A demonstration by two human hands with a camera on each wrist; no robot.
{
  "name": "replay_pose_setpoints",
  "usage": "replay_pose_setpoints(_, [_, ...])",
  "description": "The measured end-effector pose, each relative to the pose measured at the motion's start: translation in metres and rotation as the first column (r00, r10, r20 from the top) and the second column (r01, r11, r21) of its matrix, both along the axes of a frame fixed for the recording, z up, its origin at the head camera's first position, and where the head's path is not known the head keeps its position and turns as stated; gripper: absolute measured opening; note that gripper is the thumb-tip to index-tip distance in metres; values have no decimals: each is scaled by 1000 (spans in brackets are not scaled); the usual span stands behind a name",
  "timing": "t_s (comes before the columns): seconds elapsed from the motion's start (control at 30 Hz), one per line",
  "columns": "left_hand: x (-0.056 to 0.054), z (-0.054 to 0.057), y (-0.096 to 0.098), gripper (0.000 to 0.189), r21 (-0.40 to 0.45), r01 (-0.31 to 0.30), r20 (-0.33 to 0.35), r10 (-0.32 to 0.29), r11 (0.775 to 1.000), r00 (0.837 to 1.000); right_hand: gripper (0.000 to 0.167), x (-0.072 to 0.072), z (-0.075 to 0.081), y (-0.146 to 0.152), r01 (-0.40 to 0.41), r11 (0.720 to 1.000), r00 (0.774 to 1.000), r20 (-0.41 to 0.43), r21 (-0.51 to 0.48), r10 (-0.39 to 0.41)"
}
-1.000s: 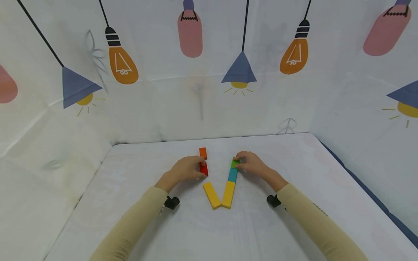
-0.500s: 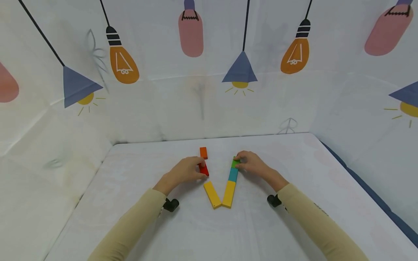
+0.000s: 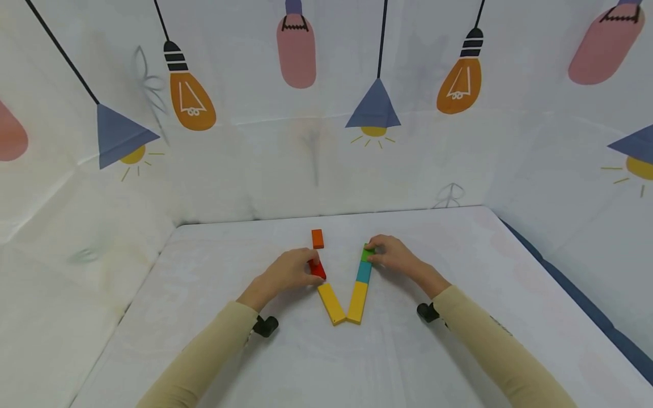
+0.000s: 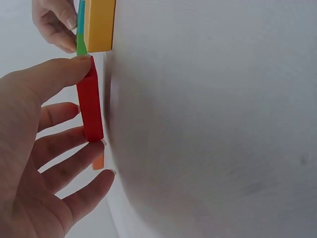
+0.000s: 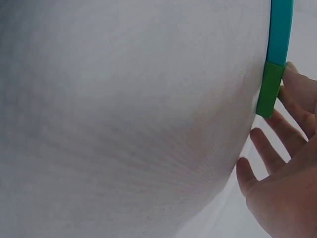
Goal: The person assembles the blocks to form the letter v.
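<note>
Has slid red block toward six o'clock since earlier, pinched in left hand, near the eleven-o'clock end of yellow block; pinches green block in right hand, toward two o'clock.

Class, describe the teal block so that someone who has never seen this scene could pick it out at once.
On the white table, find the person's right hand, which pinches a green block. The teal block lies next in line, between the green block and a yellow block nearer the person. Its blue-green colour sets it apart from both.
</note>
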State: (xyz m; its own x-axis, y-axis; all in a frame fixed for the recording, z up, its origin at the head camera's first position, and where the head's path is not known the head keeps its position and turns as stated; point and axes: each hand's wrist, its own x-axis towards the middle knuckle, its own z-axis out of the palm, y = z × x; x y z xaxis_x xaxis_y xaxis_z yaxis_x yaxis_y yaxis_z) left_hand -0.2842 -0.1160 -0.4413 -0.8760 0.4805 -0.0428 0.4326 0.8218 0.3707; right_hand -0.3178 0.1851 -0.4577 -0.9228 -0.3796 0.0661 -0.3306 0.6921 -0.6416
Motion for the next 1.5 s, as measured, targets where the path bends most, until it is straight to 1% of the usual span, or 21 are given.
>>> replay_pose_setpoints(0.2, [1, -2, -1, 35, 7, 0, -14, 1, 1000, 1000, 30, 0, 1, -1, 10, 1000, 1000, 11, 12, -10])
replay_pose_setpoints(0.4, [2, -4, -1, 34, 11, 7, -26, -6, 1000, 1000, 29, -1, 0, 0, 0, 1000, 1000, -2, 18, 0])
replay_pose_setpoints(0.7, [2, -6, -1, 33, 17, 36, -58, -34, 999, 998, 28, 1, 0, 1, -12, 1000, 1000, -24, 5, 12])
replay_pose_setpoints(0.9, [2, -9, -1, 32, 21, 31, -59, -29, 999, 998, 28, 1, -1, 2, -11, 1000, 1000, -26, 16, 12])
replay_pose_setpoints(1.13, [3, -10, -3, 27, 33, 15, -68, -12, 999, 998, 28, 0, -5, 1, -7, 1000, 1000, -23, -4, 7])
replay_pose_setpoints(1.33, [6, -8, -6, 26, 49, 25, -75, -22, 998, 997, 30, -1, -8, -1, -2, 1000, 1000, -19, 2, 2])
replay_pose_setpoints(1.5, [7, -9, -6, 23, 63, 27, -83, -22, 998, 996, 29, -1, -6, -1, 6, 1000, 1000, -11, 9, -6])
